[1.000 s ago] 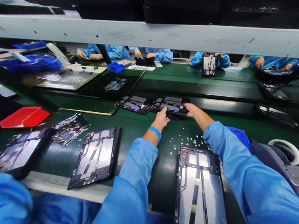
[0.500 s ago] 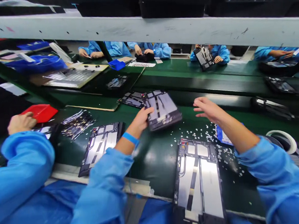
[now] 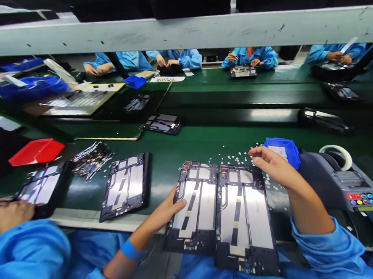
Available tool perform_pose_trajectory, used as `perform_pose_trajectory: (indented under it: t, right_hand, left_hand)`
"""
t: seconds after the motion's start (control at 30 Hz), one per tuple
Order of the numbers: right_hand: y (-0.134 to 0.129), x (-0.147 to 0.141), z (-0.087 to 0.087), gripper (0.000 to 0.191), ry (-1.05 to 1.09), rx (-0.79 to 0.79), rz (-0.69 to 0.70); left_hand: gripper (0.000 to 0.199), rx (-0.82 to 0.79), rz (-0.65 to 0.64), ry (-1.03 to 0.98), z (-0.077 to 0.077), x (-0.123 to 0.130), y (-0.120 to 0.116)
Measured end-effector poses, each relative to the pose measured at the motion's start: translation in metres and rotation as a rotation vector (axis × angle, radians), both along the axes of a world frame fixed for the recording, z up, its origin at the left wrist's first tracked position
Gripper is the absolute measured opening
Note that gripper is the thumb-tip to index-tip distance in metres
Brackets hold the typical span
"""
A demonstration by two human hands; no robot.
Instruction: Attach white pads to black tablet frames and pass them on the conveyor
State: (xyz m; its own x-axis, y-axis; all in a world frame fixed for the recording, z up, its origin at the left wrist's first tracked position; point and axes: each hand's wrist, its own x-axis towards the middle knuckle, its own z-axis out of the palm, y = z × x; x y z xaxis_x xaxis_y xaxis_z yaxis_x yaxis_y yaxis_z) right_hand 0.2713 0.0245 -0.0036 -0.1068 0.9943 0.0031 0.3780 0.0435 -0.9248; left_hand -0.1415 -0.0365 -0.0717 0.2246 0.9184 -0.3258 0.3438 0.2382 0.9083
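Note:
My left hand (image 3: 170, 210) grips the left edge of an opened tablet (image 3: 206, 205), thumb on its front and the other fingers hidden behind. Its silver battery cells and black frame face me. Close against its right side lies a second opened tablet (image 3: 261, 219), tilted over the bench's front edge. Above that tablet's top right corner hovers my right hand (image 3: 275, 165), fingers loosely stretched to the left, with nothing visible in them. Small white pieces (image 3: 238, 158) are scattered just beyond the tablets. A blue bin (image 3: 296, 156) holding more white pieces stands beside my right hand.
A tape dispenser (image 3: 337, 185) stands at right. Leftward are another opened tablet (image 3: 122, 185), a pile of thin strips (image 3: 92, 160) and a red tray (image 3: 37, 152). A co-worker's hand (image 3: 12, 217) rests by a tablet (image 3: 45, 186). A white beam (image 3: 180, 34) crosses overhead.
My left hand has brought its tablet down and toward me, beside the second one. My right hand has moved lower. At left, the neighbour's hand has left the red tray. The view has shifted right.

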Motion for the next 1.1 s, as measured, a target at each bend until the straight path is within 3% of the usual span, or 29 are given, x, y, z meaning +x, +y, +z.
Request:
perform_pose_trajectory:
  t: [0.07, 0.17, 0.23, 0.3, 0.37, 0.43, 0.53, 0.67, 0.9, 1.0, 1.1]
  right_hand:
    - [-0.015, 0.001, -0.005, 0.035, -0.077, 0.026, -0.032]
    - [-0.040, 0.002, -0.005, 0.034, -0.275, 0.118, -0.073]
    - [-0.052, -0.001, -0.002, 0.032, -0.383, 0.199, -0.069]
    - [-0.059, -0.008, 0.002, 0.031, -0.446, 0.254, -0.032]
    - [-0.060, -0.018, 0.004, 0.030, -0.487, 0.263, 0.017]
    - [-0.059, -0.029, 0.004, 0.028, -0.513, 0.242, 0.059]
    - [-0.053, -0.041, 0.002, 0.026, -0.527, 0.208, 0.097]
    - [-0.038, -0.050, 0.003, 0.025, -0.527, 0.177, 0.132]
    - [-0.009, -0.059, 0.009, 0.027, -0.514, 0.121, 0.167]
    - [-0.003, -0.061, 0.006, 0.028, -0.413, 0.131, 0.190]
    - [-0.001, -0.065, 0.004, 0.026, -0.205, 0.028, 0.329]
  left_hand:
    - [0.073, 0.171, -0.066, 0.284, 0.002, -0.004, 0.007]
    - [0.067, 0.470, -0.070, 0.696, 0.020, -0.001, 0.020]
    - [0.050, 0.673, -0.141, 0.779, 0.038, 0.019, 0.028]
    - [0.033, 0.847, -0.313, 0.737, 0.053, 0.051, 0.035]
    - [0.029, 0.954, -0.424, 0.721, 0.061, 0.087, 0.043]
    - [0.024, 0.984, -0.463, 0.738, 0.060, 0.115, 0.050]
    - [0.020, 0.962, -0.451, 0.706, 0.051, 0.130, 0.058]
    - [0.015, 0.869, -0.389, 0.570, 0.048, 0.128, 0.066]
    - [0.008, 0.743, -0.427, 0.425, 0.056, 0.132, 0.078]
    - [0.011, 0.763, -0.383, 0.289, 0.052, 0.130, 0.075]
    - [0.012, 0.816, -0.348, 0.179, 0.046, 0.128, 0.071]
